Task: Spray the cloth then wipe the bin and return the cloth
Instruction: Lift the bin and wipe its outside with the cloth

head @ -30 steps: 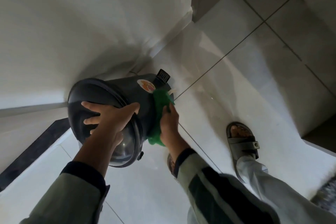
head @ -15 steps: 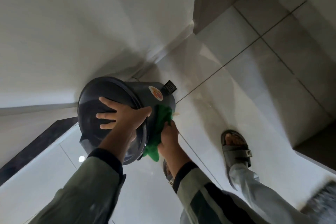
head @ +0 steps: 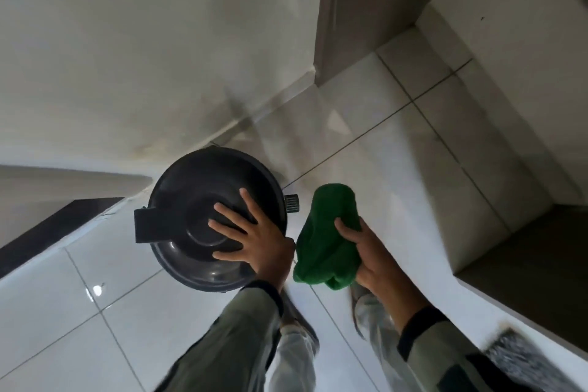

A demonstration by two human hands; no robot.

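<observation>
Wall point(head: 127, 57) close beyond left hand point(head: 254, 242); bin point(head: 191, 194) under its palm. Open floor point(head: 397, 169) ahead of right hand point(head: 369, 251).

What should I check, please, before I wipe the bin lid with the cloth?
1. Cloth in hand: ok, the right hand grips the green cloth.
2. Bin steady: ok, the left hand rests flat on the lid of the bin.
3. Cloth touching the bin: not ok, it is held apart, to the right.
4. Cloth damp from spray: cannot tell.
5. Lid free of things other than the hand: ok.
6. Bin side already clean: cannot tell, hidden from above.
</observation>
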